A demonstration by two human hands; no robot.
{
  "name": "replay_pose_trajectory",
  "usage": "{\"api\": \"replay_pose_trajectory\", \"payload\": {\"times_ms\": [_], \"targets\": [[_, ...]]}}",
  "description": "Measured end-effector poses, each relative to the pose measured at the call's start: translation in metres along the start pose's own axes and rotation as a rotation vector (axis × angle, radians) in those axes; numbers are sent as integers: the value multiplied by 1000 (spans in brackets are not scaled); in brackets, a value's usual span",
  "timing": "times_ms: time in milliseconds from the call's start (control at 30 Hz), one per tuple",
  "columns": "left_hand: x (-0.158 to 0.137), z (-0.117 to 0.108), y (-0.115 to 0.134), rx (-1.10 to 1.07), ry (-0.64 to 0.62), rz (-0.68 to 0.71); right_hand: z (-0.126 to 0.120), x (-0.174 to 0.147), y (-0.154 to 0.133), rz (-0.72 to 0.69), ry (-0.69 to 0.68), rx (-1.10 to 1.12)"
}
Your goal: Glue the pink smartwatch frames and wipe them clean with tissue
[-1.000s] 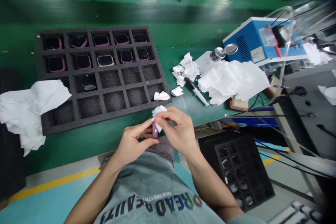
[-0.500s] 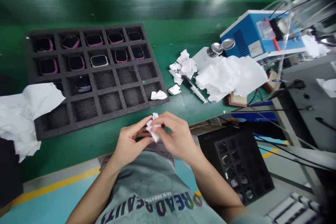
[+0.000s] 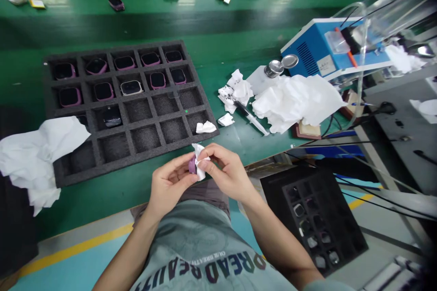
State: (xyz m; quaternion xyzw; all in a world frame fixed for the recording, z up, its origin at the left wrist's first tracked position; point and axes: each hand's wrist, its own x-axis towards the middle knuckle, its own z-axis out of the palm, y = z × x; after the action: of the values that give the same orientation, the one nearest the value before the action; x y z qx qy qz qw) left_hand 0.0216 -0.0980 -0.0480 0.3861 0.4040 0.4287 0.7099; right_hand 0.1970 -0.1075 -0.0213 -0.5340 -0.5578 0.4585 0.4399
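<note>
Between the fingertips of my left hand (image 3: 172,184) is a purple smartwatch case (image 3: 192,166), held on edge just off the bench's front edge. My right hand (image 3: 225,170) pinches a crumpled white tissue (image 3: 200,173) against the side of that case. The tissue and fingers cover much of the watch. Beyond my hands lies a dark foam tray (image 3: 143,147) with square compartments. Several watches, mostly purple, sit in its back rows, and one silver watch (image 3: 131,87) is among them. A folded tissue (image 3: 205,127) rests on the tray's near right corner.
Right of the tray lie a syringe (image 3: 251,118), stained tissues (image 3: 236,91), a large tissue heap (image 3: 296,102), an open round tin (image 3: 274,68) and a blue machine (image 3: 309,50). White tissue (image 3: 44,145) overhangs the tray's left side. A second foam tray (image 3: 324,223) stands low at right.
The purple case now shows between my hands, where the tissue hid most of it before. My right fingers have shifted on the tissue. The camera view has tilted slightly.
</note>
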Motion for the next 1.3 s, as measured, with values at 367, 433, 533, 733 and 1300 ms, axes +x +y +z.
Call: {"api": "replay_pose_trajectory", "payload": {"times_ms": [367,433,533,733,1300], "targets": [[-4,-2,-8,193,47,96,14,-5,-14,-144,110,-205],[-6,-2,-8,201,43,119,12,5,-7,-125,149,-269],[-7,0,-5,171,17,145,0,15,4,-77,194,-319],[-7,1,-1,174,12,151,-17,-4,0,-24,227,-232],[-1,-2,-8,131,-25,242,4,4,3,187,38,249]]}}
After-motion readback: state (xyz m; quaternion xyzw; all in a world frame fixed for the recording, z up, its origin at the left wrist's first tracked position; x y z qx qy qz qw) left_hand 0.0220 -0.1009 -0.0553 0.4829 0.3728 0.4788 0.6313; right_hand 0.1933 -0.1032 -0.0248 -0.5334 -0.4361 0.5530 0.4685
